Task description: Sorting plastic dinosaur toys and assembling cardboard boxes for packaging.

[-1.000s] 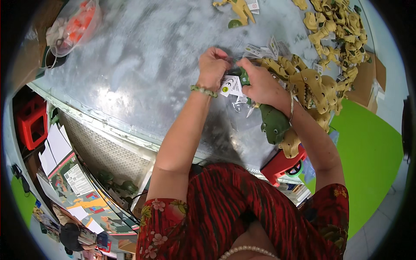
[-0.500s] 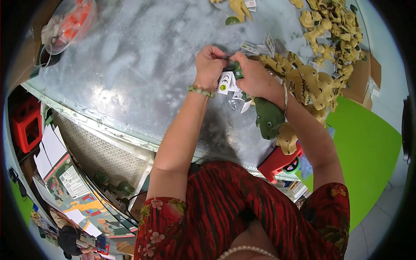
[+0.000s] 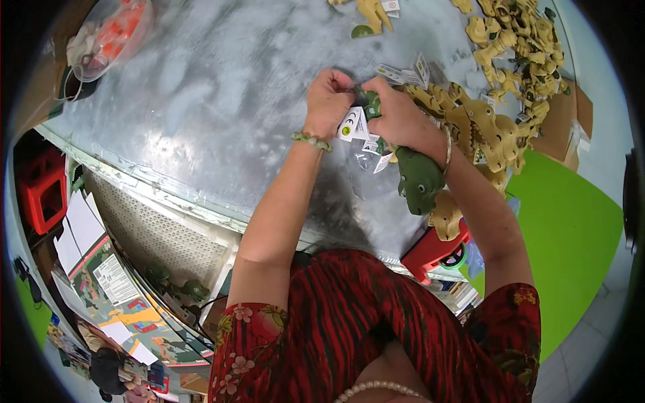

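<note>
A green toy dinosaur (image 3: 420,183) lies under my right hand (image 3: 403,121), its head toward me near the table edge. My right fingers are closed around its green far part. Just left of them, the fingers of my left hand (image 3: 329,104) are pinched at the toy's far end; what they grip is hidden. White paper tags (image 3: 351,124) hang between my hands. Below the tags is a piece of transparent plastic (image 3: 366,176). Tan toy dinosaurs (image 3: 485,127) with tags lie against my right wrist and forearm.
More tan dinosaurs (image 3: 521,47) are heaped at the far right beside a cardboard box (image 3: 568,127). Another tan toy (image 3: 369,17) lies at the far edge. A transparent tub of orange pieces (image 3: 121,33) stands far left. Printed cardboard sheets (image 3: 127,295) and a white crate (image 3: 161,208) are below the table.
Both hands have shifted very slightly to the right, with the toy and its tags. Their grip looks the same.
</note>
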The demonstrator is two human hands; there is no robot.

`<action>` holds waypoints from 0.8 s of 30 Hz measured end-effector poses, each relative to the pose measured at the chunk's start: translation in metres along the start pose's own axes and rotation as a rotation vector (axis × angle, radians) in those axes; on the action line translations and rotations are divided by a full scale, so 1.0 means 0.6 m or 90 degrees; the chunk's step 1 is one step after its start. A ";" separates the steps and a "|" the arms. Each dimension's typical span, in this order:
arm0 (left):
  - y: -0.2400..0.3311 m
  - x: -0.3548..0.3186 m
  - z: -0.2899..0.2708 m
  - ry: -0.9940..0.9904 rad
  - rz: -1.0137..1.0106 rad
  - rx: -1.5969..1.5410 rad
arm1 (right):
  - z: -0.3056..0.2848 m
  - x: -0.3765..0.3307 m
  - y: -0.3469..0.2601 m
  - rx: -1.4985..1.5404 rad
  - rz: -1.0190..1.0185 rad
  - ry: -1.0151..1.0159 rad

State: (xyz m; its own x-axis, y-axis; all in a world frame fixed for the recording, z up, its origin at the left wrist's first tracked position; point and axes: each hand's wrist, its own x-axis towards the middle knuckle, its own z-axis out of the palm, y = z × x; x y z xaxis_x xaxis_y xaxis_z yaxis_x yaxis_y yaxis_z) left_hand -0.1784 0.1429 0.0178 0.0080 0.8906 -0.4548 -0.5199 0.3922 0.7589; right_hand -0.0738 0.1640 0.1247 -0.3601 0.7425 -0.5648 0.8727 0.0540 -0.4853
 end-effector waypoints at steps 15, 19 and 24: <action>0.023 0.005 0.004 0.046 -0.046 0.035 | -0.014 0.003 -0.008 -0.012 -0.013 -0.046; 0.040 0.002 0.012 0.080 -0.103 -0.046 | -0.017 0.006 -0.007 -0.015 -0.013 -0.075; 0.034 0.020 -0.015 -0.080 -0.034 0.131 | 0.001 0.008 -0.005 -0.017 -0.007 -0.040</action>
State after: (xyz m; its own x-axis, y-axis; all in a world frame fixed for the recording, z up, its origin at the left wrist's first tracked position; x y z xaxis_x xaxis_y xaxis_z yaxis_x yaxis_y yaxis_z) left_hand -0.1965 0.1596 0.0239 0.1439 0.8841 -0.4445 -0.3315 0.4663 0.8201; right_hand -0.0783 0.1669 0.1230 -0.3896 0.6982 -0.6006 0.8765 0.0809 -0.4745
